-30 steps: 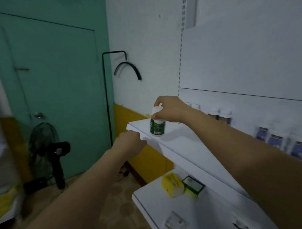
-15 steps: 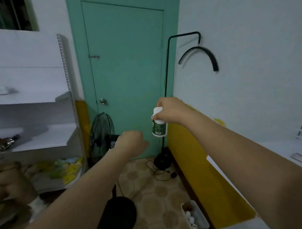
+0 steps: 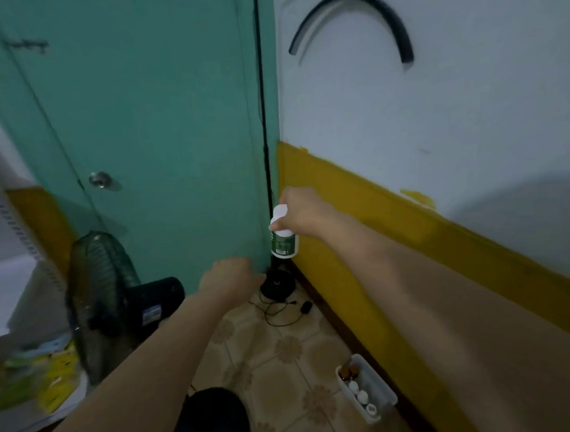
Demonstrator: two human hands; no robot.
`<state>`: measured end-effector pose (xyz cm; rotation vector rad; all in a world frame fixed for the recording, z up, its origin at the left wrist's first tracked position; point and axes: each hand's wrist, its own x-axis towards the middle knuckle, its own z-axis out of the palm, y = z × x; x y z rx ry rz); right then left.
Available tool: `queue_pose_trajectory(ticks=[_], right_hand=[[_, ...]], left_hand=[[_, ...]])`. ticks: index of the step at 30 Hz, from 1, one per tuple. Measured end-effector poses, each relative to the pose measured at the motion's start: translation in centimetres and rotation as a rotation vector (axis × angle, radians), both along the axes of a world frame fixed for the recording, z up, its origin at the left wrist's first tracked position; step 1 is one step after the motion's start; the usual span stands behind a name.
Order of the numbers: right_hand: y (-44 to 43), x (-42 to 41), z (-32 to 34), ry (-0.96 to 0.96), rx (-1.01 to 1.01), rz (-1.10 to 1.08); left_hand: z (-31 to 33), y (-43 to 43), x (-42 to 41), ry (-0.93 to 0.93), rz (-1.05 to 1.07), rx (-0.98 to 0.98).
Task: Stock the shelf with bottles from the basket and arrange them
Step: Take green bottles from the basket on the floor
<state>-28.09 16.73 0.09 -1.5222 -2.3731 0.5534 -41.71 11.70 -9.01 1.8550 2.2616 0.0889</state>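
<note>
The right hand (image 3: 301, 215) holds the green-labelled bottle (image 3: 283, 243) upright by its cap, while the empty left hand (image 3: 229, 280) is loosely curled just below-left of it.

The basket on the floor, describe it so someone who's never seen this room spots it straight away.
Follow the yellow wall band down to the tiled floor at lower right. Against its base sits a small white plastic basket, the only container there, holding white-capped and brown bottles.
</note>
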Motion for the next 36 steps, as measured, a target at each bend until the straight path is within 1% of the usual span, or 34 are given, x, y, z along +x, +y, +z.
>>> queue_pose_trajectory(ticks=[4, 9, 14, 17, 19, 21, 25, 30, 36], right_hand=[[7.8, 0.4, -4.3, -0.034, -0.089, -0.078], [16.9, 2.3, -11.6, -0.060, -0.189, -0.188], [23.6, 4.8, -19.3, -0.103, -0.296, -0.280], [27.3, 6.3, -24.6, -0.104, -0.397, -0.332], [28.4, 7.4, -27.9, -0.122, -0.441, -0.378], [29.7, 8.2, -32.6, -0.133, -0.498, -0.426], [31.6, 10.3, -42.6, -0.075, -0.551, -0.517], [32.8, 13.3, -55.9, -0.120, -0.642, -0.589], [32.7, 17.5, -71.7, -0.229, -0.646, -0.604]], left_hand=[[-3.5, 8.5, 1.0, -0.048, -0.086, -0.046], [-10.1, 17.7, 2.4, -0.068, -0.183, -0.088], [-16.7, 24.5, 3.9, -0.054, -0.247, -0.188], [-21.2, 28.1, 5.1, -0.055, -0.293, -0.280], [-23.5, 29.6, 6.2, -0.031, -0.370, -0.351], [-26.8, 31.6, 7.3, -0.023, -0.423, -0.415], [-34.4, 34.6, 9.3, 0.011, -0.499, -0.499], [-45.9, 36.7, 11.3, 0.008, -0.565, -0.536], [-60.5, 38.0, 14.3, -0.031, -0.613, -0.593]])
